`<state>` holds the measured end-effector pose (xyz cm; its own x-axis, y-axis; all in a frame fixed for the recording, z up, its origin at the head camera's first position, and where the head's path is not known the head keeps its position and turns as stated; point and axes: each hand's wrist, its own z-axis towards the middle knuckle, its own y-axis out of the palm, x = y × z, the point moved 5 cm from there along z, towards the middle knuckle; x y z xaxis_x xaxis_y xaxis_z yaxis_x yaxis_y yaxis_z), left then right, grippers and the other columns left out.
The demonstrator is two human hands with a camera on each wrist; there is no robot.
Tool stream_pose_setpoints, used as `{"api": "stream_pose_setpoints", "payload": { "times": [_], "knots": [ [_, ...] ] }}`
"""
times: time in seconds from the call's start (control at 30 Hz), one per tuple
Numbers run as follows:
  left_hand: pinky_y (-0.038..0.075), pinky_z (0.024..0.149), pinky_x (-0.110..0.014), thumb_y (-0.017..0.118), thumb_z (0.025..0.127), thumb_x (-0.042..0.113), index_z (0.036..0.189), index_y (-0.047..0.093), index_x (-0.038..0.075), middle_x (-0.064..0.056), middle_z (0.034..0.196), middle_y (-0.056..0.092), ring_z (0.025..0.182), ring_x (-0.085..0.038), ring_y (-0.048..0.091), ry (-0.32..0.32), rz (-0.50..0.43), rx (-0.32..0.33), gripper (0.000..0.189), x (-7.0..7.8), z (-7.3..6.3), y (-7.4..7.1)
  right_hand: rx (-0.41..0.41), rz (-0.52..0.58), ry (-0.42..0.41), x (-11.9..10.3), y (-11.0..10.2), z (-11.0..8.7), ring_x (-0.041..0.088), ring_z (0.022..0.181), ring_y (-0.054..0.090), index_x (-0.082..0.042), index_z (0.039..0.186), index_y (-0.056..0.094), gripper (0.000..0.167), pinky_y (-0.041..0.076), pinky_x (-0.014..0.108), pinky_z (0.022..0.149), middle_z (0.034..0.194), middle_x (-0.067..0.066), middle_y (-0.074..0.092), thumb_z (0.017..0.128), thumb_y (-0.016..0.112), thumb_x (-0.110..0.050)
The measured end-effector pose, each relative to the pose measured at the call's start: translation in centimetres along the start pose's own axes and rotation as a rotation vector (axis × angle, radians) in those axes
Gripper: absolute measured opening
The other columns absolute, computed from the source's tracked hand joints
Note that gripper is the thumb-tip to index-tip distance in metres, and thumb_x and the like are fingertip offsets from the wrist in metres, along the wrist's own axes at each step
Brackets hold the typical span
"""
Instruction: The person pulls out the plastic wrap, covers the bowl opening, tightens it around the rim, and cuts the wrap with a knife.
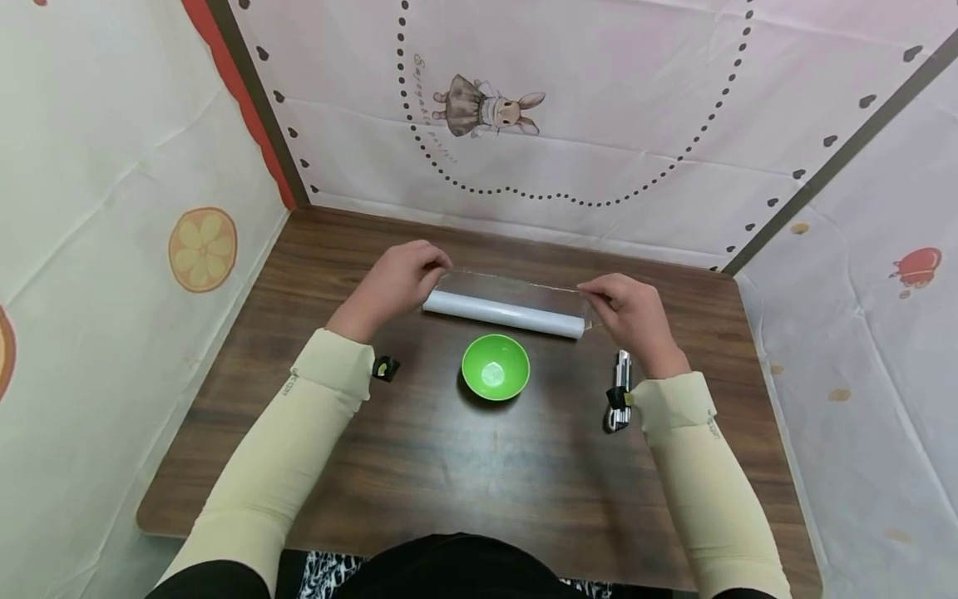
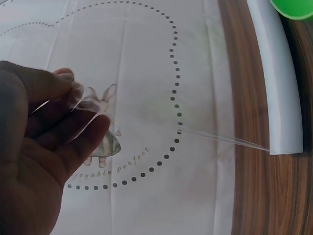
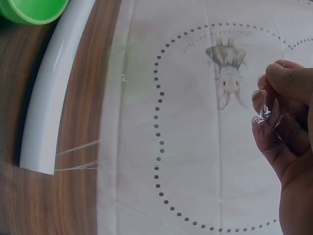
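Clear plastic wrap [image 1: 516, 289] stretches up from a white roll [image 1: 503, 314] lying across the table. My left hand [image 1: 404, 279] pinches one corner of the wrap between thumb and fingers, over the roll's left end. At the other corner my right hand [image 1: 632, 312] pinches the wrap, with a crumpled bit of film [image 3: 266, 115] showing at its fingertips in the right wrist view. The free edge runs between both hands, beyond the roll. A green bowl [image 1: 496, 367] stands upright just on the near side of the roll.
A box cutter [image 1: 619, 391] lies on the wooden table [image 1: 449, 474] right of the bowl, close to my right wrist. Printed white cloth walls [image 1: 599, 108] enclose the table at the back and both sides. A small black wrist camera [image 1: 385, 368] sticks out from my left sleeve.
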<state>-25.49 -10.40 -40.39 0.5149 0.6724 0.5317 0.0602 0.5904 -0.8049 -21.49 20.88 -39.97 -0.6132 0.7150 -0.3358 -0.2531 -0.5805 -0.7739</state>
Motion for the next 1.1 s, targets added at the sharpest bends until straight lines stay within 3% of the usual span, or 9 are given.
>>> {"api": "stream_pose_setpoints", "payload": {
  "times": [0.3,0.57,0.77,0.93,1.1],
  "knots": [
    [0.052,0.080,-0.036,0.060,0.094,0.013,0.101,0.070,0.009,-0.003,0.098,0.067,0.089,-0.017,0.061,-0.030,-0.062,-0.120,0.013,0.5,-1.9,0.4,-0.017,0.004,-0.035,-1.5,-0.3,-2.1,0.021,0.086,0.069,-0.010,0.100,0.075,0.015,0.056,0.040,0.072,0.095,0.007,0.074,0.085,0.072,-0.007],
    [0.052,0.082,-0.038,0.060,0.095,0.012,0.100,0.069,0.009,-0.004,0.097,0.068,0.090,-0.017,0.061,0.012,-0.080,-0.206,0.011,1.0,-3.9,1.0,-0.024,0.043,-0.057,-2.5,-0.2,-3.8,0.020,0.084,0.069,-0.010,0.098,0.075,0.015,0.056,0.039,0.072,0.093,0.005,0.074,0.083,0.074,-0.006],
    [0.053,0.080,-0.035,0.062,0.093,0.012,0.099,0.069,0.012,0.000,0.096,0.068,0.089,-0.014,0.061,0.009,-0.124,-0.257,0.009,1.1,-5.8,1.7,-0.017,0.060,-0.061,-2.8,0.1,-5.2,0.019,0.084,0.069,-0.011,0.096,0.076,0.017,0.056,0.039,0.073,0.092,0.005,0.073,0.081,0.076,-0.004],
    [0.054,0.082,-0.037,0.063,0.093,0.013,0.098,0.069,0.014,0.001,0.097,0.069,0.091,-0.012,0.062,0.014,-0.127,-0.287,0.008,1.0,-7.2,2.5,-0.032,0.085,-0.067,-3.4,0.7,-6.6,0.018,0.085,0.069,-0.012,0.098,0.075,0.012,0.057,0.038,0.073,0.094,0.005,0.074,0.086,0.072,-0.012],
    [0.052,0.076,-0.034,0.063,0.093,0.013,0.096,0.071,0.018,0.004,0.096,0.068,0.084,-0.008,0.059,0.025,-0.128,-0.334,0.010,0.6,-8.6,3.7,-0.044,0.128,-0.076,-4.0,1.4,-7.9,0.018,0.086,0.069,-0.011,0.097,0.075,0.010,0.056,0.037,0.075,0.092,0.004,0.074,0.088,0.071,-0.015]
  ]
}}
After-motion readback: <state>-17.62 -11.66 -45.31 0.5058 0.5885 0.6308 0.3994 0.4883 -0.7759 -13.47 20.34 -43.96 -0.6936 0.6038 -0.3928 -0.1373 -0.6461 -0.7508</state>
